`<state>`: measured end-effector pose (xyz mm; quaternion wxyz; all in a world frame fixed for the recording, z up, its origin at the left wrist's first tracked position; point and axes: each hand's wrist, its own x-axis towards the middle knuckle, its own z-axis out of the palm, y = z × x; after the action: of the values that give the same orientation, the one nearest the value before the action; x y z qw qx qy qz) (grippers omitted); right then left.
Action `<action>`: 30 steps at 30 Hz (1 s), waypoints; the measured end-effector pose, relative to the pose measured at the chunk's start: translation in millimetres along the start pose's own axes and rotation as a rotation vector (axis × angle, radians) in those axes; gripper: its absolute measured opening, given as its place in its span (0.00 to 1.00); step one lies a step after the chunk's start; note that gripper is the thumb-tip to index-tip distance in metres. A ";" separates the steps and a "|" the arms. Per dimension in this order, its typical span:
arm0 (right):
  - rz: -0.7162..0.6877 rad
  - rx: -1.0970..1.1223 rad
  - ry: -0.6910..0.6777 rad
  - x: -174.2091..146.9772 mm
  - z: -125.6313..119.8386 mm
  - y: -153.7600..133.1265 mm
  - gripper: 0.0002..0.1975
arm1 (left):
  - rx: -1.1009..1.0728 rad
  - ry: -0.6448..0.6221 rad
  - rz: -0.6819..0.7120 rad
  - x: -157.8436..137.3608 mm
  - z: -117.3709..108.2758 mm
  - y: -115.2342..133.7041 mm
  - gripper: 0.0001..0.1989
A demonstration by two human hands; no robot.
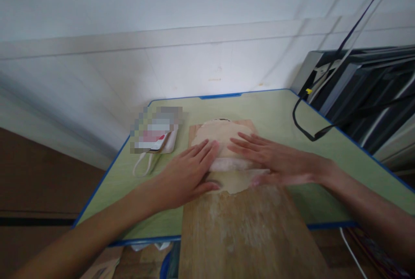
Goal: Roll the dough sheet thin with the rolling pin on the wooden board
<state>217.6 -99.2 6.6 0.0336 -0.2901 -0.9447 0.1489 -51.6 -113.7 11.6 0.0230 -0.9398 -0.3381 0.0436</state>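
Note:
A pale, flat sheet of dough (223, 134) lies over the far part of a wooden board (246, 231). A raised whitish band (231, 164) crosses the dough between my hands; whether it is a fold or covers something, I cannot tell. Below it, a thin dough flap with a ragged edge reaches toward me. My left hand (191, 173) rests on the dough's left side, fingers stretched out and thumb by the near flap. On the right side, my right hand (269, 153) lies with its fingers extended over the dough. Neither hand is wrapped around anything.
The board overhangs the near edge of a green, blue-rimmed table (275, 106). A phone (158, 141), partly pixelated, sits at the left with a white loop. Dark cables (313, 134) hang at the right near dark, stacked flat items (363, 80). A white wall (181, 69) stands behind.

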 end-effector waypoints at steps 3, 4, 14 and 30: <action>0.037 -0.105 0.153 4.6 5.0 5.5 0.34 | -0.015 0.078 -0.050 9.6 6.3 -3.2 0.33; 0.078 -0.127 0.202 6.3 5.7 9.0 0.33 | -0.032 0.092 -0.064 13.1 7.6 -7.2 0.30; 0.188 -0.057 0.115 6.2 3.6 23.0 0.35 | -0.067 -0.021 0.004 12.9 -1.7 -30.7 0.29; 0.170 -0.123 0.266 7.2 4.7 25.1 0.31 | -0.189 0.087 -0.033 21.4 6.9 -32.9 0.26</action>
<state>224.4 -76.6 -5.7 0.1276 -0.3875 -0.9114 0.0533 -56.7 -74.6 5.7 -0.0504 -0.9331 -0.3549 -0.0298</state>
